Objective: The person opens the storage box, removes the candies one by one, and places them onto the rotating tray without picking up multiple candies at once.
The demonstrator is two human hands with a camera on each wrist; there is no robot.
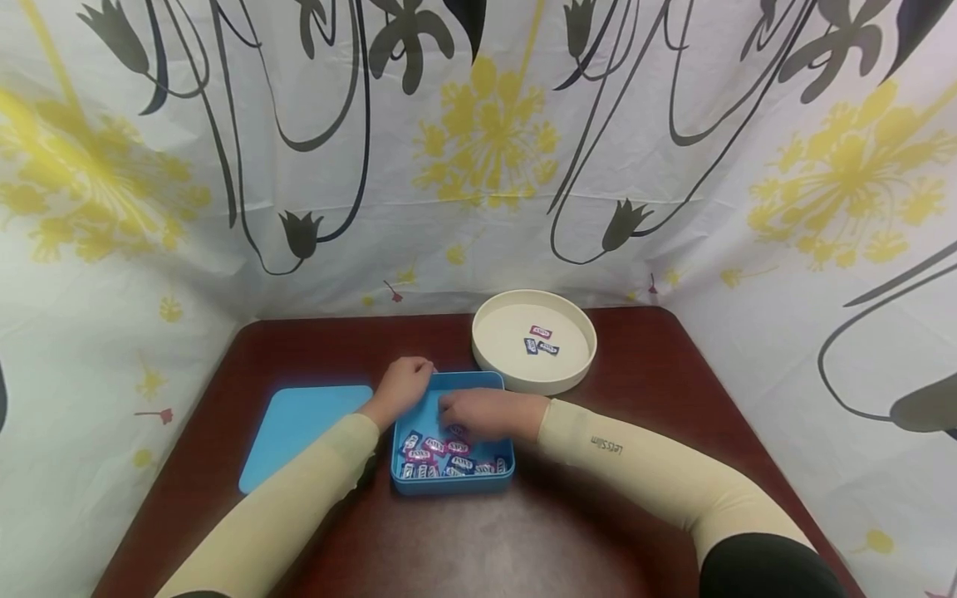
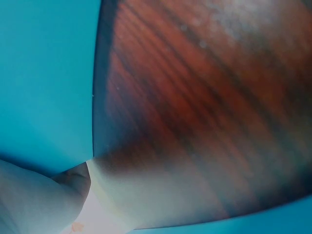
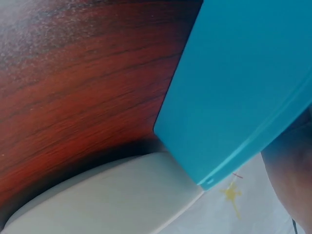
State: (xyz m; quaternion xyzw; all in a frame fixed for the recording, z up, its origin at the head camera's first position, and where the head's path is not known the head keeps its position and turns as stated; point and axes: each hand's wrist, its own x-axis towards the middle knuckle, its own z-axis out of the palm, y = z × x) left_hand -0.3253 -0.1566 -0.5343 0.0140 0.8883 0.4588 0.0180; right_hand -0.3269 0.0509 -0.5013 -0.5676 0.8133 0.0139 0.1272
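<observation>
A blue rectangular box (image 1: 453, 487) contains several small wrapped candies (image 1: 458, 463) in dark blue and pink wrappers with white lettering, gathered towards its near side. My left hand (image 1: 404, 384) grips the box's rim at the back left corner, thumb side up. Over the right wall reaches my right hand (image 1: 478, 413), its curled fingers down inside the box at the back edge of the candies. The fingertips are hidden behind the hand, so I cannot tell whether they pinch a candy. Both wrist views show mostly the box's outer walls and a part of each hand.
Behind the box and to its right stands a round cream tray (image 1: 488, 378) holding three candies (image 1: 542, 340). On the left a flat blue lid (image 1: 299, 428) lies partly under the left forearm. Patterned curtains (image 1: 463, 249) surround the dark wooden table (image 1: 628, 365).
</observation>
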